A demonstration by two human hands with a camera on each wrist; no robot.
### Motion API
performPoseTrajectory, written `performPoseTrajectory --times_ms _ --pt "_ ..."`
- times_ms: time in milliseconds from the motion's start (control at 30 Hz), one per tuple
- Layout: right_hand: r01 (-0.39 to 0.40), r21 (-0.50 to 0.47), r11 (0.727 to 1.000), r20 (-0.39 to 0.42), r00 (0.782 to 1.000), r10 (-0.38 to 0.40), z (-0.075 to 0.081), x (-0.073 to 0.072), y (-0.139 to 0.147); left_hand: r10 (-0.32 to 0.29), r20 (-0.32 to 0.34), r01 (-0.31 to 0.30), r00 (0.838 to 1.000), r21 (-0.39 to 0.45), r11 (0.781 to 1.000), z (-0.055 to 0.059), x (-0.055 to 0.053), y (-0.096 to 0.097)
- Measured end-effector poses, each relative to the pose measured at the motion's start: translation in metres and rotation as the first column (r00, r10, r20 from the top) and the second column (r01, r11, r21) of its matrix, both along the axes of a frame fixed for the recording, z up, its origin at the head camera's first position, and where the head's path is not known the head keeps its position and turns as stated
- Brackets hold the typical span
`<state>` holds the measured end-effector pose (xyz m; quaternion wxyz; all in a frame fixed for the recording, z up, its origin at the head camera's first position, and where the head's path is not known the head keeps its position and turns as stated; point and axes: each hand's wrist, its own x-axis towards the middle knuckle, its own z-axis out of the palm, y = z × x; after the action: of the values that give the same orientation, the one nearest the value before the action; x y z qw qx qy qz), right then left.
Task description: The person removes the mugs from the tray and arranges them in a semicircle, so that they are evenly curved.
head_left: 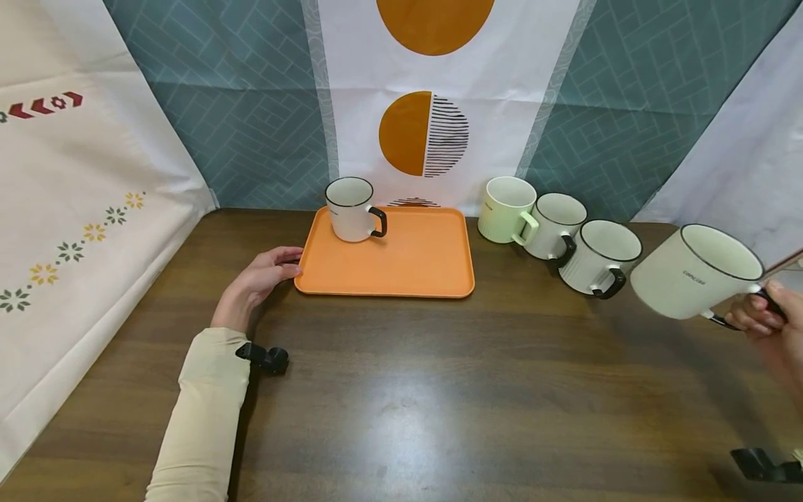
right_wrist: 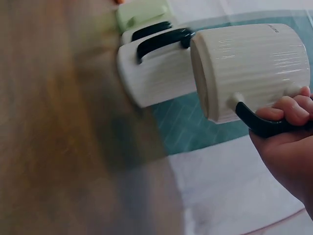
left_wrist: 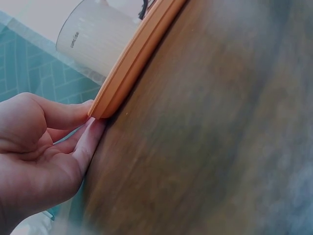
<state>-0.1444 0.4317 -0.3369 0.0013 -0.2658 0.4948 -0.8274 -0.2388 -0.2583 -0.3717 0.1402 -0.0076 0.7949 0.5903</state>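
Observation:
In the head view my left hand [head_left: 260,275] pinches the left rim of an orange tray [head_left: 414,268], its thumb above and fingers under the rim in the left wrist view. On the tray's back left stands a white mug [head_left: 348,222] with a black rim and handle. At the far right my right hand [head_left: 762,317] grips the black handle of another white mug [head_left: 684,282], raised and tilted over the table. The right wrist view shows the fingers wrapped around that handle, with the ribbed mug [right_wrist: 249,68] above the table.
Just left of the held mug stand two white mugs with black handles, one nearer [head_left: 592,261] and one behind it [head_left: 552,226]. A pale green mug [head_left: 500,213] ends that row beside the tray. Patterned cloths [head_left: 245,104] hang along the back of the wooden table [head_left: 401,390].

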Motion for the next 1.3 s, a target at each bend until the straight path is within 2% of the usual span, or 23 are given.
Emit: performPoseTrajectory --times_ms 67,167,267,433,533,667,800,1067,1300 --pt "0.080 0.100 0.992 -0.022 0.997 -0.078 -0.007 0.003 0.001 -0.002 0.005 0.002 1.000 0.002 1.000 0.000 0.001 0.000" --pt "0.143 0.178 0.974 -0.024 0.990 -0.141 -0.016 0.006 0.001 -0.002 0.009 0.002 1.000 0.001 1.000 -0.001 0.002 0.000" --pt "0.137 0.166 0.977 -0.012 0.990 -0.137 -0.025 0.009 0.000 -0.004 0.011 0.004 1.000 0.006 1.000 -0.001 0.002 0.000" --pt "0.021 0.038 0.999 -0.008 1.000 -0.021 -0.034 0.010 0.000 -0.005 0.004 0.005 1.000 0.005 1.000 0.000 0.002 0.000" --pt "-0.004 0.065 0.998 0.010 1.000 0.004 -0.037 0.012 0.001 -0.001 -0.003 0.001 1.000 -0.002 1.000 0.000 0.002 -0.001" --pt "0.014 0.128 0.992 0.020 1.000 -0.017 -0.041 0.017 0.000 0.001 -0.003 -0.001 1.000 -0.004 1.000 0.000 0.001 -0.001" --pt "0.008 0.155 0.988 -0.001 1.000 -0.008 -0.043 0.020 -0.003 -0.001 0.001 0.001 1.000 0.000 1.000 -0.001 0.001 -0.001" --pt "0.005 0.294 0.956 -0.032 0.999 0.005 -0.045 0.022 -0.007 -0.005 -0.001 0.005 1.000 0.004 1.000 -0.002 0.000 0.000" --pt "-0.006 0.322 0.947 -0.036 0.999 0.019 -0.046 0.021 -0.008 -0.006 -0.001 0.006 1.000 0.003 1.000 -0.001 0.000 -0.001"
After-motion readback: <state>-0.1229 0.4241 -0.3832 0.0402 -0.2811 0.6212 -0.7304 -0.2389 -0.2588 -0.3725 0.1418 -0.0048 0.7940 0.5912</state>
